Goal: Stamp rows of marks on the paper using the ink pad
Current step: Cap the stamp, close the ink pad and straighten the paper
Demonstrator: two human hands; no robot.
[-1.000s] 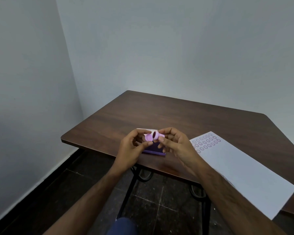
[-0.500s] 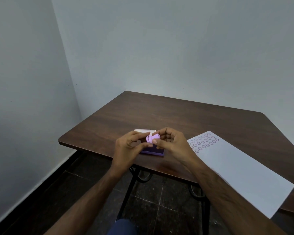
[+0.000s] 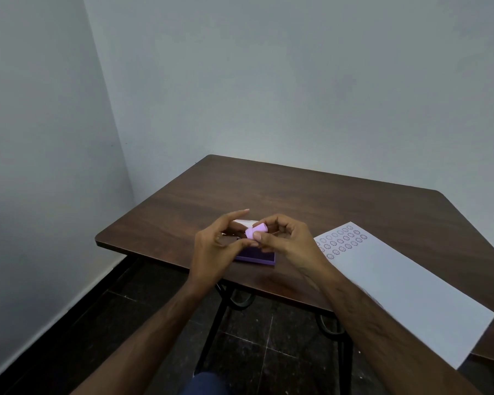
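Observation:
A small lilac stamp (image 3: 255,231) is held just above the purple ink pad (image 3: 258,258), near the table's front edge. My right hand (image 3: 287,240) pinches the stamp between thumb and forefinger. My left hand (image 3: 216,243) meets it from the left, thumb under the stamp and middle fingers at its end, forefinger lifted straight. The pad's white lid (image 3: 247,222) shows behind my fingers. To the right lies a long white paper (image 3: 405,286) with three rows of round purple marks (image 3: 341,241) at its far end.
The dark wooden table (image 3: 311,195) stands in a corner with grey walls to the left and behind. The paper's near end overhangs the table's front edge. Black metal legs and a dark tiled floor show below.
The stamp has been turned between my fingers, so its dark face no longer shows. My left forefinger has lifted off it. Both hands stay over the ink pad.

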